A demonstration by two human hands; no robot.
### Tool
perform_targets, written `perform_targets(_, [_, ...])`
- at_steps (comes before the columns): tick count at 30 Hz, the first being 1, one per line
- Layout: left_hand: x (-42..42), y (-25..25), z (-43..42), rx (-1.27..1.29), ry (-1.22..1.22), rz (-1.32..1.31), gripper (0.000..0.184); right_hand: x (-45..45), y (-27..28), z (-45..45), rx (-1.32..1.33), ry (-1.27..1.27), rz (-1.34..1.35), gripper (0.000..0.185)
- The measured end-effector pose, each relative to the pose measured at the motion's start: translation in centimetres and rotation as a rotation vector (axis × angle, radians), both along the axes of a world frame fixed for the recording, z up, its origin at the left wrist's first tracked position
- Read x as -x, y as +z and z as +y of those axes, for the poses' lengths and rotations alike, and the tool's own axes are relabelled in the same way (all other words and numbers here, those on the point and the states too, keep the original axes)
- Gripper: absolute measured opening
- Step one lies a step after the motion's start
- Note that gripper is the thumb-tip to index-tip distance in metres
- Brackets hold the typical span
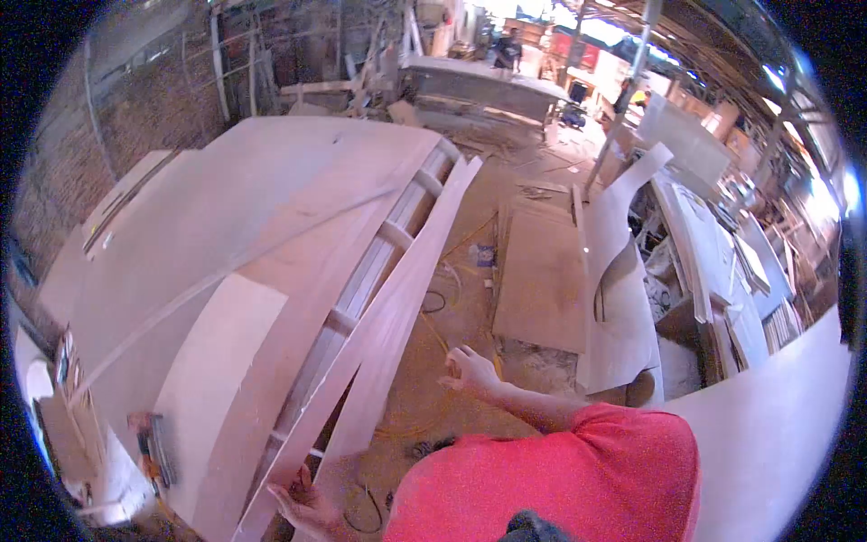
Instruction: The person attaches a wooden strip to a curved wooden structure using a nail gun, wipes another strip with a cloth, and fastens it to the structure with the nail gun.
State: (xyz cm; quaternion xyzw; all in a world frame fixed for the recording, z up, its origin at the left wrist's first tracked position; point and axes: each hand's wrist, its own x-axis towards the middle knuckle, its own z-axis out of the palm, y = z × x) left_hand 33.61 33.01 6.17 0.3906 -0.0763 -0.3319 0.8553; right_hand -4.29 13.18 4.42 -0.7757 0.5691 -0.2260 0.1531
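My left hand (307, 506) is at the near end of a long, thin plywood strip (361, 361), its fingers closed around the edge. That strip runs along the open side of a big, flat wooden frame covered with a plywood sheet (271, 199). Cross-pieces (397, 235) show in the gap between strip and frame. A second thin strip (384, 388) lies against the first, lower down. Over the floor, to the right of the strips, my right hand (471, 370) is raised with bent fingers apart and nothing visible in it.
An orange-and-black power tool (152, 447) rests on the sheet at left. Yellow hose (433, 330) and dark cord cross the floor. Plywood panels (542, 275) and a curved sheet (619, 289) stand at right. Farther back are a long bench (488, 86) and a person (508, 50).
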Motion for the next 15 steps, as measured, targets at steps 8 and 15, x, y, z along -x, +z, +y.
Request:
perform_targets(8, [-1.1,-0.3,-2.8,-0.075,-0.052,-0.034,0.054,13.5,-14.1,5.3,-0.635,-0.151,0.397,0.036])
perform_targets(15, [-1.5,-0.3,-3.3,-0.08,-0.084,-0.069,0.054,21.0,-22.7,12.8,-1.059,-0.004,0.499,0.039])
